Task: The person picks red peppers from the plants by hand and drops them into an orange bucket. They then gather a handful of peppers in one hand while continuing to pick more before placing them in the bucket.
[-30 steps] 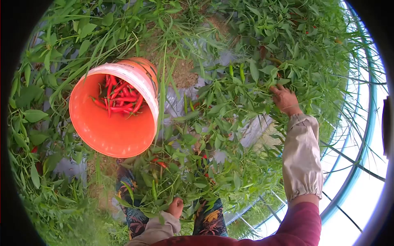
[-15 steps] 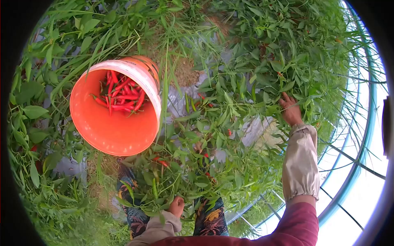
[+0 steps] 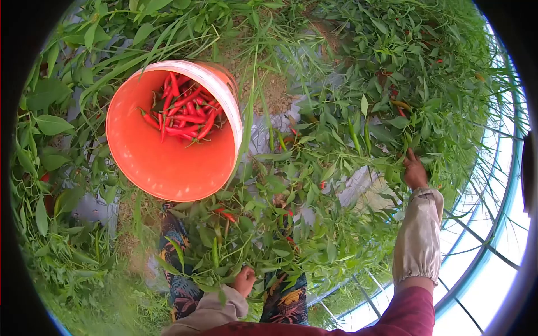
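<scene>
My right hand (image 3: 414,171) reaches into the pepper plants at the right. Its fingers are pressed together against the leaves, and what they grip is hidden. Green peppers (image 3: 354,137) hang to its left, and a red pepper (image 3: 401,112) shows above it. Low in the middle, my left hand (image 3: 244,281) is curled closed in front of my legs; its contents cannot be made out. Close by hangs a green pepper (image 3: 215,252), with red peppers (image 3: 225,214) higher up. An orange bucket (image 3: 168,176) lies tilted towards me, with many red chili peppers (image 3: 188,115) inside.
Dense plants surround me. Grey plastic sheeting (image 3: 95,208) and dry straw (image 3: 274,92) show between rows. Long grass blades (image 3: 255,84) stand beside the bucket. A curved blue-green frame (image 3: 496,224) with pale covering runs along the right.
My right hand has drawn lower and slightly right, and the foliage above it has shifted, showing more peppers. My left hand stays closed. The bucket appears slightly higher and further right.
</scene>
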